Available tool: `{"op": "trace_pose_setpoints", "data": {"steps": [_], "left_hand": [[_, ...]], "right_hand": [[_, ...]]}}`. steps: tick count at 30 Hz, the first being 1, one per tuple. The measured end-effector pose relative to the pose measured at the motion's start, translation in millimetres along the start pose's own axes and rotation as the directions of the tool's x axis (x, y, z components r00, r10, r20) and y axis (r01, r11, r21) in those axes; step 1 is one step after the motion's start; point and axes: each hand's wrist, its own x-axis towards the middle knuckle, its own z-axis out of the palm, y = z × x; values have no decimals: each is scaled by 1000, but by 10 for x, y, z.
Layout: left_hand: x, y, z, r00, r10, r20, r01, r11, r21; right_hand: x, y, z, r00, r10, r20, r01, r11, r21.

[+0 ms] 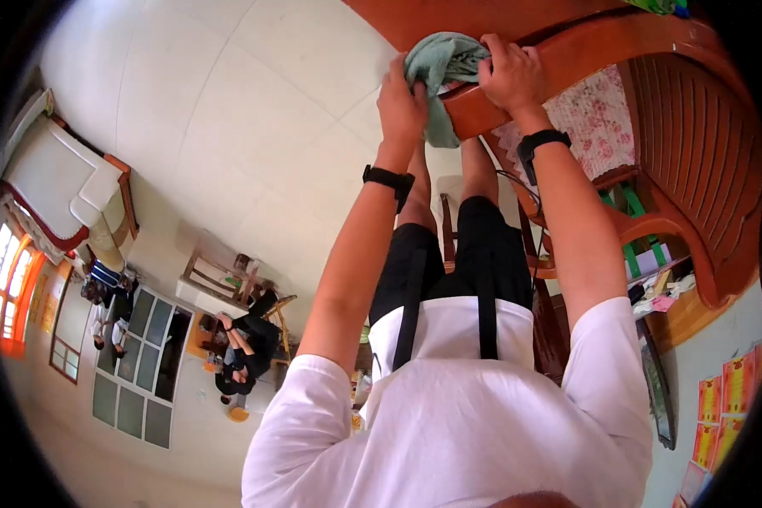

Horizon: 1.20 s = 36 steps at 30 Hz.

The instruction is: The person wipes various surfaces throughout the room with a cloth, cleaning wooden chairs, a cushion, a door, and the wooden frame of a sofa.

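Note:
A grey-green cloth (444,57) is bunched around the end of a reddish-brown wooden armrest (474,110), with one part hanging down below my left hand. My left hand (400,103) is closed on the cloth's left side, thumb inward. Over the armrest curl the fingers of my right hand (514,78), whose thumb and index finger touch the cloth's right edge. Part of the cloth behind the armrest is hidden. Both wrists wear black bands.
The wooden chair (694,161) has a slatted back and a floral seat cover (597,118). Pale tiles (262,76) cover the floor at left. A person in black (247,360) sits farther off, and others stand near a glazed door (140,372). A pale sofa (59,173) is at far left.

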Motion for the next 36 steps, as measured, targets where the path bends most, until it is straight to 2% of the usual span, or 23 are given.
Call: {"op": "trace_pose_setpoints", "data": {"steps": [1,2,5,6,8,10,12,13,15,16,18,25,27,34,36], "left_hand": [[98,56,-10,995,59,-84,-64,997,-54],[200,120,-5,995,61,-78,-65,996,-55],[548,365,66,936,268,-231,-302,944,-130],[656,431,92,934,273,-231,-309,942,-134],[806,538,117,907,388,-164,-406,908,-98],[805,651,28,919,360,-161,-377,921,-97],[812,575,-13,926,351,-136,-296,902,315],[792,487,0,924,359,-133,-304,898,318],[707,281,-18,992,123,13,-122,957,262],[662,236,-68,992,125,17,-125,955,268],[542,147,-131,976,215,45,-219,969,113],[473,195,-65,954,296,38,-297,953,49],[593,219,-85,955,286,83,-282,958,-57],[1308,191,47,909,353,223,-349,935,-60],[1507,225,44,838,524,151,-534,844,39]], "right_hand": [[10,-21,-23,1000,24,20,-25,1000,19],[20,-40,-48,998,48,43,-49,998,38],[3,-18,29,999,49,12,-49,999,1],[13,-2,27,999,50,6,-50,999,-5],[-1,3,23,984,61,169,-53,997,-48],[29,-44,-1,985,52,163,-45,998,-44],[50,-37,-19,988,44,145,-39,998,-39],[37,-28,-27,987,48,156,-45,999,-24],[39,-42,-41,984,58,168,-58,998,-3],[50,-55,-60,990,43,135,-43,999,-7],[54,-71,-76,994,35,101,-34,999,-8],[54,-43,-63,992,30,125,-29,1000,-11],[53,-52,-65,992,41,123,-42,999,1],[72,-71,-90,986,42,162,-40,999,-15],[73,-71,-97,988,40,152,-39,999,-9]]}}
